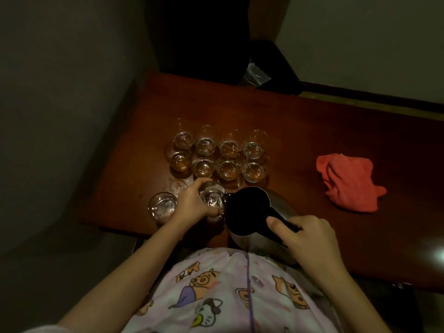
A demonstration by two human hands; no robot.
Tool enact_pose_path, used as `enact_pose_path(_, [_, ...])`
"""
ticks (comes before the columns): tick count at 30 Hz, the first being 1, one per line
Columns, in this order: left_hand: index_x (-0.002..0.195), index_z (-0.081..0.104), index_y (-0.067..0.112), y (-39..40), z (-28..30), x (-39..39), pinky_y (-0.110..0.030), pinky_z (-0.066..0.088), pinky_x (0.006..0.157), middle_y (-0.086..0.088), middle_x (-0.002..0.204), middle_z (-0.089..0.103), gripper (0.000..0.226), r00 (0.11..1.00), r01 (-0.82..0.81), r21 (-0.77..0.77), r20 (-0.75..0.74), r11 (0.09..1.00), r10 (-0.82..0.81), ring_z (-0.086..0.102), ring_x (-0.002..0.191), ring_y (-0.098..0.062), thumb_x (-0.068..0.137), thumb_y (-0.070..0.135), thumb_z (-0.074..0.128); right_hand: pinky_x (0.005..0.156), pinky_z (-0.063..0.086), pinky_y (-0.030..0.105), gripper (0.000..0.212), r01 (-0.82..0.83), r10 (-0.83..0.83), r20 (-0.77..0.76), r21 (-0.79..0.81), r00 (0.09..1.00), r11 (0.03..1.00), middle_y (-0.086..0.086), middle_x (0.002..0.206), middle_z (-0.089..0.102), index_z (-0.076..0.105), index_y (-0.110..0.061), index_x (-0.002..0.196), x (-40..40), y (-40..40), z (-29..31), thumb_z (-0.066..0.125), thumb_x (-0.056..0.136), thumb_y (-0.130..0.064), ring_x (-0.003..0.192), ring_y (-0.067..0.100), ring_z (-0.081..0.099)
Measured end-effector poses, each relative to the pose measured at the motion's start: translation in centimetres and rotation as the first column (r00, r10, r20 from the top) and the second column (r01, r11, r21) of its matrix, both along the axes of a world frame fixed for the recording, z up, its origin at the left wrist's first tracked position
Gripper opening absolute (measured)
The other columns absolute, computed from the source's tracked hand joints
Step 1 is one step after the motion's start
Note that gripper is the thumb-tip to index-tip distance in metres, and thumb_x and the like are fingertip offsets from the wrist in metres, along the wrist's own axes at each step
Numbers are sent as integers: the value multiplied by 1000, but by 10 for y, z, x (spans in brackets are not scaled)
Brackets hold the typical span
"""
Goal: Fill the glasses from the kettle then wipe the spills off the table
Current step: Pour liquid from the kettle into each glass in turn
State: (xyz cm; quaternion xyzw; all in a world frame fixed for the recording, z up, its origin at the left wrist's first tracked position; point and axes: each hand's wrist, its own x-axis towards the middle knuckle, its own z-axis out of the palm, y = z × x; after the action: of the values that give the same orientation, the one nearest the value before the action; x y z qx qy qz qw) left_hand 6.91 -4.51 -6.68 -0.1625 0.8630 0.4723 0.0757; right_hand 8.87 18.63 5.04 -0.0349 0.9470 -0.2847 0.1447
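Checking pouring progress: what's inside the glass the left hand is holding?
Clear liquid glints inside the glass; the left hand and kettle spout hide its level.

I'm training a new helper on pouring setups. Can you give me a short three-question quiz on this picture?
1. True or false: the left hand holds the clear glass at the spout while the right hand has its grip on the black handle of the steel kettle.
2. Where does the crumpled red cloth lie?
A. under the glasses
B. on the brown wooden table, right of the glasses
C. in the left hand
3. Fill in: the block of clear glasses beyond the kettle stands in ___ rows.

Key: 1 true; 2 B; 3 two.
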Motion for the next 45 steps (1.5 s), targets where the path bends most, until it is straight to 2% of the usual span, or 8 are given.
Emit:
enact_pose_path(5, [123, 54, 20, 0, 2, 1, -3, 34, 69, 7, 109, 61, 81, 1000, 7, 2, 2, 1000, -7, 52, 96, -4, 50, 13, 89, 38, 24, 23, 57, -13, 13, -10, -2, 1000, 1000, -1, 33, 35, 47, -12, 42, 1, 1, 1, 59, 79, -53, 35, 15, 37])
enact_pose_path(8, [122, 55, 20, 2, 1, 1, -9, 38, 74, 7, 110, 62, 80, 1000, 10, -12, -9, 1000, -10, 53, 97, -5, 50, 15, 89, 43, 22, 26, 61, -12, 12, -19, 0, 1000, 1000, 0, 35, 37, 48, -10, 43, 1, 3, 0, 57, 77, -59, 35, 15, 36])
enact_pose_path(14, [122, 55, 22, 4, 2, -1, -16, 40, 76, 5, 112, 62, 80, 1000, 12, -31, -6, 999, -13, 53, 96, -6, 49, 14, 88, 44, 23, 29, 61, -18, 18, -30, 4, 999, 1000, 1, 37, 39, 52, -3, 47, 0, 5, 0, 59, 80, -55, 38, 17, 36])
enact_pose_path(22, [122, 55, 23, 4, 2, -3, -8, 37, 70, 8, 109, 61, 81, 1000, 16, -27, -1, 999, -16, 53, 95, -5, 49, 16, 89, 43, 21, 27, 66, -13, 13, -35, 13, 999, 1000, 2, 37, 40, 54, -3, 49, -3, 6, -2, 53, 77, -62, 36, 15, 36])
enact_pose_path(26, [123, 55, 21, 5, 3, -4, -17, 39, 77, 6, 112, 61, 80, 1000, 16, -19, 9, 1000, -16, 52, 97, -6, 50, 14, 88, 44, 21, 27, 60, -24, 25, -24, 23, 999, 999, 1, 36, 37, 51, -4, 47, -4, 7, -2, 58, 80, -53, 35, 15, 35])
enact_pose_path(29, [123, 55, 20, 5, 3, -4, -17, 39, 79, 6, 113, 61, 80, 1000, 13, -19, 5, 1000, -13, 52, 99, -5, 50, 15, 88, 45, 22, 29, 58, -24, 25, -27, 15, 999, 1000, 0, 36, 34, 45, -9, 42, -4, 7, -1, 59, 80, -51, 37, 16, 34])
enact_pose_path(35, [123, 55, 22, 6, 4, -7, -20, 42, 80, 6, 113, 60, 79, 1000, 10, -21, 15, 1000, -10, 52, 101, -7, 51, 14, 88, 45, 21, 30, 58, -24, 25, -28, 30, 999, 999, 1, 37, 35, 51, -4, 48, -5, 7, 0, 58, 80, -52, 38, 17, 35])
enact_pose_path(45, [122, 57, 22, 7, 9, -9, -14, 38, 74, 5, 112, 62, 80, 1000, 31, -40, 7, 999, -30, 52, 98, -7, 49, 13, 87, 45, 23, 30, 56, -19, 20, -22, 31, 1000, 999, 1, 38, 40, 52, -6, 47, -5, 7, 1, 57, 79, -52, 39, 18, 38])
